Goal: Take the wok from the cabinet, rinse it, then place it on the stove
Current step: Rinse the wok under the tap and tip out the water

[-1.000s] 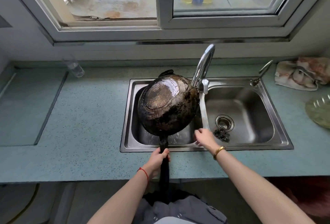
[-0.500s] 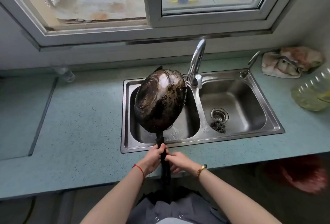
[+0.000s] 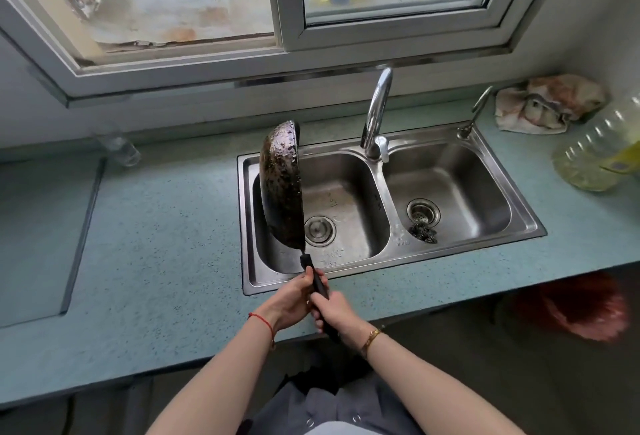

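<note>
The black wok (image 3: 282,185), wet and speckled, hangs edge-on over the left bowl of the steel double sink (image 3: 485,138), its rim facing right. Its long black handle runs down toward me. My left hand (image 3: 292,299) grips the handle just below the wok. My right hand (image 3: 332,311) grips the same handle lower down, touching the left hand. The chrome tap (image 3: 375,112) stands behind the divider between the two bowls; no water is visibly running.
A flat inset panel (image 3: 38,226) lies in the blue-green counter at far left, a clear glass (image 3: 119,152) behind it. A steel scourer (image 3: 422,232) sits by the right drain. A crumpled cloth (image 3: 547,103) and a large oil bottle (image 3: 599,154) occupy the right.
The wok has turned from showing its underside to edge-on and shifted left over the left bowl. My right hand came off the sink's front edge and joined the left on the handle.
</note>
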Demonstrator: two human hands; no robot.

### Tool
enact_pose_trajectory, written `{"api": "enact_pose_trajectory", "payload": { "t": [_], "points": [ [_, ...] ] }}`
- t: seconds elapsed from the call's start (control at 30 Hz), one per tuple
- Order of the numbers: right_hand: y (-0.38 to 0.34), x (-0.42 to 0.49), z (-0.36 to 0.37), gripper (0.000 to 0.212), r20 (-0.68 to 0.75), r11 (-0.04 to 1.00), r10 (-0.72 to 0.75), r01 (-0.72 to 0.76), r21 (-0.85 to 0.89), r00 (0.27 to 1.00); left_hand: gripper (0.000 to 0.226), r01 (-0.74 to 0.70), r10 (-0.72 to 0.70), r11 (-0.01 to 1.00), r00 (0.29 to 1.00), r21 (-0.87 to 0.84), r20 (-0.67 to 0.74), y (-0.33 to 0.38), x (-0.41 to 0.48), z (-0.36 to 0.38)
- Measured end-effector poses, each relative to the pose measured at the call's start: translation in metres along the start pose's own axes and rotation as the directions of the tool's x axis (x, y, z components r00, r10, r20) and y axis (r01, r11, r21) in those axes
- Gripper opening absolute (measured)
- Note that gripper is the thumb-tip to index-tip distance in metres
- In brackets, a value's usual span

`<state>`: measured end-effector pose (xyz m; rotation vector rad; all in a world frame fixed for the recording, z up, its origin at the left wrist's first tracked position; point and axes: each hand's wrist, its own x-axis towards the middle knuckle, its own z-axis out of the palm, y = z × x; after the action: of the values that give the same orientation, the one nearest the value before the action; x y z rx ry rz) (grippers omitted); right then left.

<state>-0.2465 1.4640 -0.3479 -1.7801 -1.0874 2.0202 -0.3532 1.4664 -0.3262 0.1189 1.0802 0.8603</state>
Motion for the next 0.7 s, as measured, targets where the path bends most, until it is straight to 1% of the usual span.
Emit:
{"api": "enact_pose_trajectory", "payload": {
  "t": [0.07,0.17,0.23,0.3,0.47,0.57,0.7],
  "points": [
    [0.0,-0.001,0.004,0.026,-0.048,0.999,-0.019,0.021,0.046,0.999,0.031,-0.003,0.003,1.0,1.0,0.009,0.008,0.001,0.0,-0.002],
    [-0.002,-0.002,0.011,0.023,-0.111,0.996,-0.063,0.069,0.049,0.992,0.029,-0.012,0.014,0.997,1.0,-0.077,0.018,0.005,-0.004,-0.003],
    [-0.005,-0.005,0.018,0.021,-0.128,0.994,-0.086,0.093,0.049,0.988,0.03,-0.015,0.017,0.992,1.0,-0.124,0.016,0.008,-0.006,-0.004],
    [-0.007,-0.009,0.023,0.02,-0.127,0.992,-0.098,0.107,0.07,0.987,0.03,-0.026,0.028,0.992,0.999,-0.126,0.019,0.011,-0.01,-0.006],
    [-0.02,-0.025,0.03,0.018,-0.081,0.978,-0.158,0.168,0.127,0.984,0.028,-0.072,0.076,0.996,0.993,-0.048,0.091,0.024,-0.027,-0.006],
    [-0.033,-0.041,0.031,0.018,-0.053,0.958,-0.23,0.235,0.164,0.972,0.027,-0.151,0.144,0.988,0.979,0.033,0.144,0.036,-0.041,-0.003],
    [-0.056,-0.068,0.038,0.022,-0.03,0.915,-0.334,0.332,0.228,0.942,0.025,-0.274,0.241,0.95,0.949,0.15,0.204,0.056,-0.067,0.004]
  ]
}}
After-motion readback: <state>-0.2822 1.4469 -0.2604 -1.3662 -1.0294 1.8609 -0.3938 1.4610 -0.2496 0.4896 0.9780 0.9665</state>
